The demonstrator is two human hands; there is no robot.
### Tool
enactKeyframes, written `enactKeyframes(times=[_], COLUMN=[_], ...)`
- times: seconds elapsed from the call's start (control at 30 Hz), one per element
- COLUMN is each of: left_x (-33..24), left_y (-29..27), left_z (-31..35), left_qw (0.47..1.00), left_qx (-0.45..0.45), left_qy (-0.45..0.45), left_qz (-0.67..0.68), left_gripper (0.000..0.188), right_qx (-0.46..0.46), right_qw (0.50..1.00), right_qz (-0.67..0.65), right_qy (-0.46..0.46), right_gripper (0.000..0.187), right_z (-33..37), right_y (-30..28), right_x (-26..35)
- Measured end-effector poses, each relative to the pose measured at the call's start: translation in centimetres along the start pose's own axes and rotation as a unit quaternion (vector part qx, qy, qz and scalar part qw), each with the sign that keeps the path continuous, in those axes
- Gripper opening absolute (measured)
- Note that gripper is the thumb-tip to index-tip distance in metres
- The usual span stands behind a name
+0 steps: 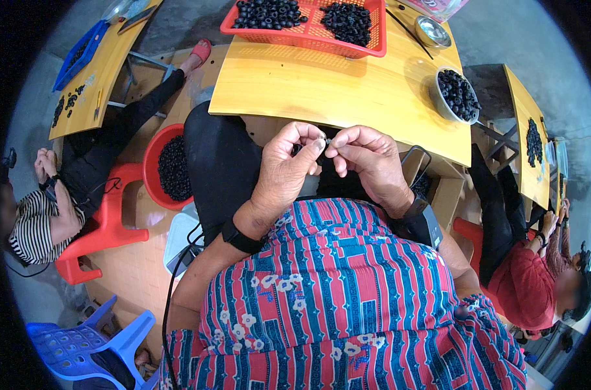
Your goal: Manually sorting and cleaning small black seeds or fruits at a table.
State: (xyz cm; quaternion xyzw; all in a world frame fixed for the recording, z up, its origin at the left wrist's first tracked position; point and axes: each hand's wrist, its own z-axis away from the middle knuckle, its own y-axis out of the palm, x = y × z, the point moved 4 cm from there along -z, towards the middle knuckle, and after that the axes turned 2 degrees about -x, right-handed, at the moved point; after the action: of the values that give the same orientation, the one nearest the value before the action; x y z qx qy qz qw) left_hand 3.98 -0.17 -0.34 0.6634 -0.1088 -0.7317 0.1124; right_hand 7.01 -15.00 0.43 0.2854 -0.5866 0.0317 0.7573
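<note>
My left hand (pixel 288 159) and my right hand (pixel 371 159) meet in front of my body, just off the near edge of the yellow table (pixel 347 88). Both are closed in a pinch, thumbs against fingertips. Between them shows a tiny pale-grey piece (pixel 328 143), too small to name. Something dark shows under the curled fingers of the left hand, but I cannot tell whether it is held. On the table's far side, a red plastic basket (pixel 308 40) carries small black ring-shaped parts (pixel 267 14) in two heaps.
A bowl (pixel 433 97) of black parts stands at the table's right edge, below a metal bowl (pixel 433 32) and a dark rod (pixel 409 32). A red basin (pixel 150 170) of black parts sits left of my leg. People sit at side tables, left and right.
</note>
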Motion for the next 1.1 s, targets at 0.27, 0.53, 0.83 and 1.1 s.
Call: enactKeyframes(times=[0.27, 0.53, 0.83, 1.1], left_x=[-0.62, -0.28, -0.55, -0.49], left_y=[0.07, 0.01, 0.11, 0.06], left_z=[-0.12, -0.08, -0.08, -0.13], left_qw=[1.000, 1.000, 1.000, 0.999], left_qx=[-0.011, 0.002, 0.005, -0.001], left_qy=[-0.004, -0.002, 0.009, 0.017], left_qz=[-0.015, -0.023, -0.025, -0.040], left_gripper=[0.011, 0.010, 0.010, 0.010], right_qx=[0.005, -0.013, -0.030, -0.023], right_qw=[0.997, 0.999, 0.999, 0.999], right_qz=[-0.071, -0.050, 0.015, 0.030], right_qy=[0.006, 0.002, 0.006, -0.004], right_gripper=[0.007, 0.012, 0.014, 0.012], right_z=[-0.12, -0.44, -0.31, -0.35], right_y=[0.44, 0.42, 0.63, 0.75], right_x=[-0.20, -0.52, -0.42, -0.69])
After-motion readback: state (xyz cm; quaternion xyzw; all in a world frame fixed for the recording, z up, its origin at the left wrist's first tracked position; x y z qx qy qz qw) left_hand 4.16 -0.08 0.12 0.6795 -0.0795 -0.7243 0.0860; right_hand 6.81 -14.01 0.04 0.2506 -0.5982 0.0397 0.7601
